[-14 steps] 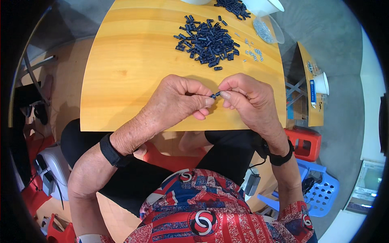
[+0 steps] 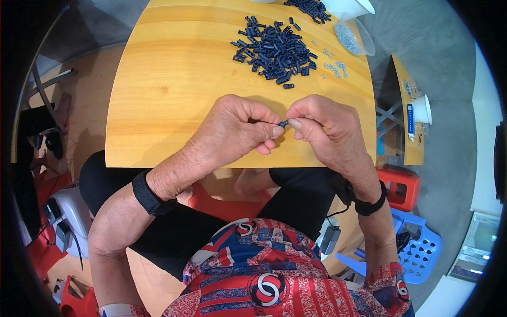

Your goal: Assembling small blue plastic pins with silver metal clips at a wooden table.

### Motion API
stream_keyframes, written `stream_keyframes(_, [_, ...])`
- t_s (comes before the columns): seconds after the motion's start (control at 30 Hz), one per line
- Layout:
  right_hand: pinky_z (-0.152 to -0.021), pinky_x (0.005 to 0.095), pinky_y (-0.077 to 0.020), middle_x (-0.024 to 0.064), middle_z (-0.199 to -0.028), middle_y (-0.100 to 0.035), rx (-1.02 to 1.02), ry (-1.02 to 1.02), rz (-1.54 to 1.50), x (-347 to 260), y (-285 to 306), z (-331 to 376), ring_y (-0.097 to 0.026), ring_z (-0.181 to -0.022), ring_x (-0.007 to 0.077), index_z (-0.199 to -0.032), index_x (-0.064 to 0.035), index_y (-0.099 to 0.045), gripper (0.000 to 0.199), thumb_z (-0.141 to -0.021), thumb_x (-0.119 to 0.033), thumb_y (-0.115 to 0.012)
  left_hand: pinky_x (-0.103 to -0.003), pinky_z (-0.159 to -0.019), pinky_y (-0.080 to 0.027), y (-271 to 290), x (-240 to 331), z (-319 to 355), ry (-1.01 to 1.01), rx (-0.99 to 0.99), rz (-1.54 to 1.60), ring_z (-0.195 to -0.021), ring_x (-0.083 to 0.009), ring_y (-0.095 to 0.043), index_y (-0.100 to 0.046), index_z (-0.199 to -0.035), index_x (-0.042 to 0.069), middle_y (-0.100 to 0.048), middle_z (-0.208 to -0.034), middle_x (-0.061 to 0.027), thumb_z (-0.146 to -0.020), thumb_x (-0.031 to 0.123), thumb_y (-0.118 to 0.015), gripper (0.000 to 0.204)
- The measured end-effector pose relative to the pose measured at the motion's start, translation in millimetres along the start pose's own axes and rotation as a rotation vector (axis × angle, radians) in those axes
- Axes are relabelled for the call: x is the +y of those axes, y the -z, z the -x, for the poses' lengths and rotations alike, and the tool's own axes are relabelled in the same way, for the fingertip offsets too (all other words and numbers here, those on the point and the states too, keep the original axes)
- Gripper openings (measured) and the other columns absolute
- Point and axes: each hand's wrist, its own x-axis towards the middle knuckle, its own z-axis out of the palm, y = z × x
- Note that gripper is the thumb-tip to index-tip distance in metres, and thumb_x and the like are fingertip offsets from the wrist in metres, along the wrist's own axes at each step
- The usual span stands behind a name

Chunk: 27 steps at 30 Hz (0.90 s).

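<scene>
My left hand (image 2: 232, 132) and my right hand (image 2: 325, 129) meet over the near edge of the wooden table (image 2: 174, 90). Between their fingertips they pinch one small dark blue plastic part (image 2: 283, 124). Both hands have their fingers closed around it, and most of the part is hidden by the fingers. A pile of the same dark blue parts (image 2: 274, 50) lies farther back on the table, with one stray part (image 2: 288, 85) near its front edge.
Small pale metal bits (image 2: 332, 66) lie scattered right of the pile beside a clear dish (image 2: 355, 39). More dark parts (image 2: 311, 8) and a white container (image 2: 351, 6) sit at the far edge. A second table with a white cup (image 2: 421, 111) stands right, with red and blue stools (image 2: 406, 185) below.
Both hands stay together at the same spot on the table edge, still pinching the small part. Nothing else has visibly moved.
</scene>
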Motion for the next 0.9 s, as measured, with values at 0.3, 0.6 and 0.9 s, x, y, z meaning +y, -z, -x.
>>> stream_keyframes(0.3, [-0.054, 0.0381, -0.0463, 0.0143, -0.069, -0.059, -0.054, 0.011, 0.076, 2, -6, -2, -0.06, -0.062, 0.0324, -0.078, -0.0034, -0.057, 0.002, -0.076, -0.004, -0.058, -0.02, -0.059, -0.053, -3, -2, 1, -0.019, 0.013, -0.082, -0.065, -0.0077, -0.06, -0.065, -0.092, -0.003, -0.063, -0.072, -0.0059, -0.086, 0.01, -0.062, 0.015])
stream_keyframes(0.6, [-0.053, 0.0384, -0.0455, 0.0147, -0.066, -0.059, -0.022, -0.022, 0.015, 4, -15, -1, -0.059, -0.061, 0.0325, -0.076, -0.0022, -0.057, 0.002, -0.076, -0.004, -0.058, -0.021, -0.057, -0.052, -6, -1, 2, -0.013, 0.056, -0.104, -0.061, -0.0076, -0.059, -0.065, -0.083, -0.005, -0.062, -0.066, -0.0059, -0.086, 0.006, -0.06, 0.013])
stream_keyframes(0.9, [-0.048, 0.0265, -0.0451, 0.0086, -0.064, -0.061, 0.008, -0.196, -0.308, 3, -17, 5, -0.059, -0.052, 0.0144, -0.078, 0.0019, -0.059, 0.006, -0.082, -0.003, -0.056, -0.021, -0.058, -0.052, -4, 0, 1, 0.018, 0.056, -0.131, -0.063, -0.0073, -0.059, -0.065, -0.089, -0.004, -0.062, -0.071, -0.0047, -0.086, 0.008, -0.061, 0.012])
